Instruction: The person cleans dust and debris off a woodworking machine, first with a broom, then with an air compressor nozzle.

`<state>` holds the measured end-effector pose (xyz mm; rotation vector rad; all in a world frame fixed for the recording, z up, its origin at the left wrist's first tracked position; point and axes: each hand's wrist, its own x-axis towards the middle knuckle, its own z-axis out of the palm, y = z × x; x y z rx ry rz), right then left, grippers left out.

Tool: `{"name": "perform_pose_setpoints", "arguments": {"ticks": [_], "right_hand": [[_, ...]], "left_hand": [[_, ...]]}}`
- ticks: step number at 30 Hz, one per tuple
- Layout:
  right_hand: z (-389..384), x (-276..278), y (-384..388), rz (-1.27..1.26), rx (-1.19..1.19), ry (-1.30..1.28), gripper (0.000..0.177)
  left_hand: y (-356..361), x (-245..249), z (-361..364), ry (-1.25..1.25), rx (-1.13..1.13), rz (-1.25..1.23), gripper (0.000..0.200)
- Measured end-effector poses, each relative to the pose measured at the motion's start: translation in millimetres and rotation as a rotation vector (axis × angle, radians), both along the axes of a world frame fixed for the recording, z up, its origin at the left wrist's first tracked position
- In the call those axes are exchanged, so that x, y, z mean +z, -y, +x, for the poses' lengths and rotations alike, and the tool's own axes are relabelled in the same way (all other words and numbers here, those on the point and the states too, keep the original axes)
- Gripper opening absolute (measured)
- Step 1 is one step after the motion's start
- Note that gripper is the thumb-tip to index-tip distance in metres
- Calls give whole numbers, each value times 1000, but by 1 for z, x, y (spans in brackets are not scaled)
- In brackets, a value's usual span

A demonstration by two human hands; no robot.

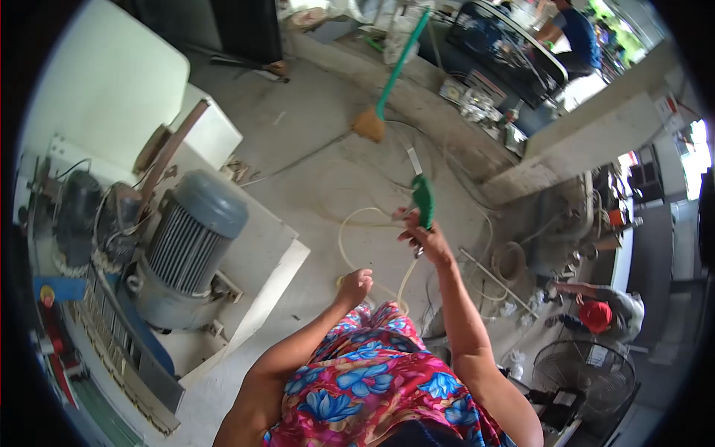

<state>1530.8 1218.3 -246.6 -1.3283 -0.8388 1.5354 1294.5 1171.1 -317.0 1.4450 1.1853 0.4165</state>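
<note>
In my right hand point(426, 240) is a green air blow gun point(423, 200), held out ahead of my body with the fingers closed round its handle. Its flat, pale metal nozzle point(414, 160) points away from me. A thin yellowish hose point(341, 240) hangs below the hand and loops across the floor. My left hand point(357, 284) is closed in front of my waist, beside the hose. Whether it grips the hose or anything else is hidden.
A large grey electric motor point(195, 246) stands on a machine base at left. A green-handled broom point(398, 71) rests near a low concrete ledge point(447, 127). At right are a fan point(585, 376) and a person in a red cap point(596, 316). Another person point(577, 37) sits far back.
</note>
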Motion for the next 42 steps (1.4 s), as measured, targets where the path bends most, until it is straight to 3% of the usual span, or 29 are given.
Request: {"name": "perform_pose_setpoints", "arguments": {"ticks": [4,8,10,13,15,16,21,24,26,29,33,39,42], "right_hand": [[-8,59,-71,282,-79,-58,33],[-31,135,-140,509,-210,-15,26],[-39,162,-169,591,-133,41,30],[-54,176,-210,634,-72,129,27],[-46,178,-229,639,-104,227,18],[-40,170,-242,646,-135,284,15],[33,129,-296,821,-294,762,23],[73,119,-306,769,-266,1002,26],[113,94,-321,706,-206,1103,28],[162,49,-336,293,-183,883,28],[233,-27,-345,175,-138,855,29],[285,-71,-340,-8,30,889,34],[294,-72,-346,-83,76,904,35]], "left_hand": [[-8,7,-23,-8,93,33,27],[-23,25,-38,16,206,66,28],[-29,42,-48,22,275,73,28],[-33,40,-61,80,390,74,27],[-30,13,-67,175,505,119,25],[-28,-3,-71,266,560,86,25],[-16,-30,-87,204,662,37,28],[-22,-39,-76,-6,667,-108,32],[-34,-42,-57,-6,675,-227,34],[-66,-44,-19,-68,632,-260,34],[-110,-53,32,-216,527,-293,32],[-156,-68,84,-99,611,-208,34],[-165,-68,86,-186,521,-226,37]]}}
